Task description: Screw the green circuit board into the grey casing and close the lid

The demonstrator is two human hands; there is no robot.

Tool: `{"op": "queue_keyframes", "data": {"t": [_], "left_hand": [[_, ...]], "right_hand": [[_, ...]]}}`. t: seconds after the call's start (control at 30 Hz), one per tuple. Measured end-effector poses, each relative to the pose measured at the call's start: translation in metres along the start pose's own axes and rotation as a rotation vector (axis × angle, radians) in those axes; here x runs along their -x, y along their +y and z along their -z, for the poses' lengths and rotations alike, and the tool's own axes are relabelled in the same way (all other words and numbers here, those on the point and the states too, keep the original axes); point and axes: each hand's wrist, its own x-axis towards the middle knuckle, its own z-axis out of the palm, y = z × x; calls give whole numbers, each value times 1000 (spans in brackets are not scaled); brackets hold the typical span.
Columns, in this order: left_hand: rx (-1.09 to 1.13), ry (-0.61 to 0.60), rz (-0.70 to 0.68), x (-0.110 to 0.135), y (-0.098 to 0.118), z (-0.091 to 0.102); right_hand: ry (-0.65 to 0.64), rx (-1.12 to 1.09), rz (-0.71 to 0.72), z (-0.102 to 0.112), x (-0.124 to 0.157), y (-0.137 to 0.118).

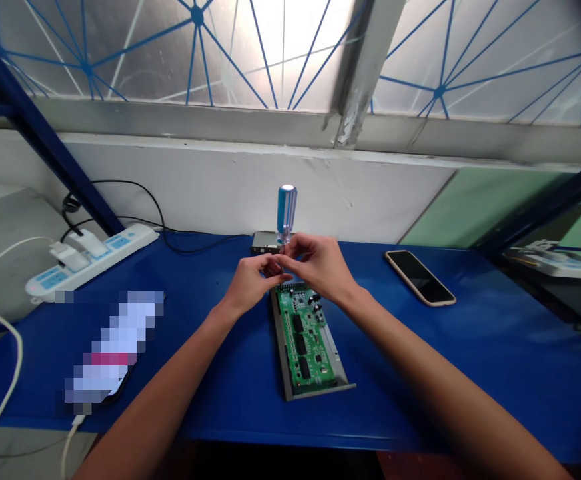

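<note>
We're seeing the left hand (250,285) and right hand (318,265) pinching together on a blue-handled screwdriver (286,212), upright at twelve o'clock from a green circuit board (303,340); we're watching for a loosening grip letting the shaft slip and gouge the board.

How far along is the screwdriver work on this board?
Done: the green circuit board lies exposed in its grey metal tray, with no cover on it. In hand: the right hand pinches a blue-handled screwdriver upright at the board's top edge, the left hand close beside it. Left: a small metal part sits apart behind the board, seemingly unfitted; screws are too small to tell.
</note>
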Motion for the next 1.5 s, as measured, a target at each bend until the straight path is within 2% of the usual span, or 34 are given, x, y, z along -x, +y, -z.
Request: {"op": "queue_keyframes", "data": {"t": [0.13, 0.3, 0.4, 0.67, 0.9, 1.1, 1.2, 1.4, 1.5], "left_hand": [[6, -28, 25, 0, 5, 2], [156, -252, 38, -1, 9, 11], [240, -318, 70, -1, 6, 14], [163, -164, 42, -2, -2, 10], [31, -54, 12, -2, 3, 6], [9, 2, -1, -2, -1, 1], [-3, -21, 5, -1, 0, 2], [145, -239, -43, 0, 12, 12], [172, -262, -17, -1, 12, 15]], "right_hand": [[-3, 31, 0, 1, 0, -1], [-62, 34, -6, 5, -1, -1], [-101, 30, -1, 6, -1, -1], [-142, -28, -2, 5, 0, -5], [17, 1, -12, 2, -2, -3], [49, 27, -5, -1, 0, -2], [22, 16, 15, -1, 0, -4], [-79, -27, 24, 3, 0, -5], [-127, -58, 11, 3, 0, -5]]}}
